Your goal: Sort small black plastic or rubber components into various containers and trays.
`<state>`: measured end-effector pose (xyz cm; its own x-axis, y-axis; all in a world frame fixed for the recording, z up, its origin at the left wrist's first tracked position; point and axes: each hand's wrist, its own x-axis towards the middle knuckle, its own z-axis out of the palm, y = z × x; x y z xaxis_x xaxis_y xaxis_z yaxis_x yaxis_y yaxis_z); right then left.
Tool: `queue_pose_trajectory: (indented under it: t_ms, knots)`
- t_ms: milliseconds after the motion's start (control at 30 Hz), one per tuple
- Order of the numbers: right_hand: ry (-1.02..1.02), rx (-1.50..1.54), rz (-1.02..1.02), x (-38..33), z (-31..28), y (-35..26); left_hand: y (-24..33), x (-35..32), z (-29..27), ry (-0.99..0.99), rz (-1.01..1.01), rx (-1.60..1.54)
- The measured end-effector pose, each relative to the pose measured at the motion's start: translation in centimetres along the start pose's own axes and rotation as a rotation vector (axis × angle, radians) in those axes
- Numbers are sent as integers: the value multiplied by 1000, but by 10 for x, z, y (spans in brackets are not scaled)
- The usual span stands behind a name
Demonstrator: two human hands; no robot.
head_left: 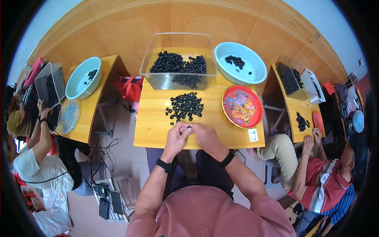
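Observation:
Both my hands meet over the table's near edge. My left hand (177, 138) is closed in a pinch on a small black ring-like part (189, 127), mostly covered by the fingertips. My right hand (208, 138) is closed against the same spot, its fingers bent inward; whatever else they grip is hidden. Just beyond the fingers lies a loose pile of small black ring-shaped parts (185, 106). To the right of the pile sits a round red tray (258, 104) with a flower pattern and a scatter of thin silvery pieces.
Behind the pile stands a clear plastic bin (144, 65) of black parts. A light blue basin (258, 59) beside it holds several more. People work at tables (85, 126) to the left and right (292, 132). Phones and cables (115, 202) rest on a low stand.

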<state>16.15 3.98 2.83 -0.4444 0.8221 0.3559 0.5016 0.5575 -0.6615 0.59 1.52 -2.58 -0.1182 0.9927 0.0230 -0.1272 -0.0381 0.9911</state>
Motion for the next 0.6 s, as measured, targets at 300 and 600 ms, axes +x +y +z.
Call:
queue_pose_trajectory:
  t_ms: [300, 600]
  knots:
    - [-56, 259, 251, 8, -13, 13, 23, -3, 0, -117, 138, 423]
    - [-103, 583, 344, -1, -7, 34, 24, -11, 3, -148, 232, 580]
